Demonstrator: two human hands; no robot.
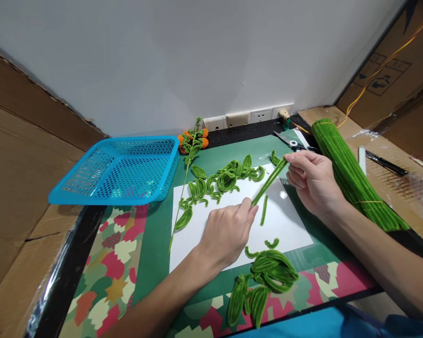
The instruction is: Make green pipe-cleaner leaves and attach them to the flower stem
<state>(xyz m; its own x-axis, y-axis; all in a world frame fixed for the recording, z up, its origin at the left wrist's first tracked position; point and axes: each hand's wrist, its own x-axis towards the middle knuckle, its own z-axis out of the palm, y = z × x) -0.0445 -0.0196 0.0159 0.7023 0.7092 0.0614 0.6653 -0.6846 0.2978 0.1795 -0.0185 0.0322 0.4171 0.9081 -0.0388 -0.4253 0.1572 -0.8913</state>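
Observation:
Between my two hands runs a doubled length of green pipe cleaner [270, 181], slanting up to the right. My left hand [229, 230] is closed around its lower end, over a white sheet [289, 220]. At the upper end, my right hand [312, 180] pinches it between thumb and fingers. A short cut piece of green pipe cleaner [264, 210] lies on the sheet just beneath. Several shaped green leaves [227, 180] are strewn across the top of the sheet. Another pile of green leaves [273, 270] sits near the front edge, below my left hand.
A blue plastic basket [158, 188] stands at the left. Beside it lies a stem with orange flowers [193, 152]. Scissors [291, 143] rest behind my right hand, and a thick bundle of green pipe cleaners [352, 173] lies at the right. Wall sockets [238, 119] line the back.

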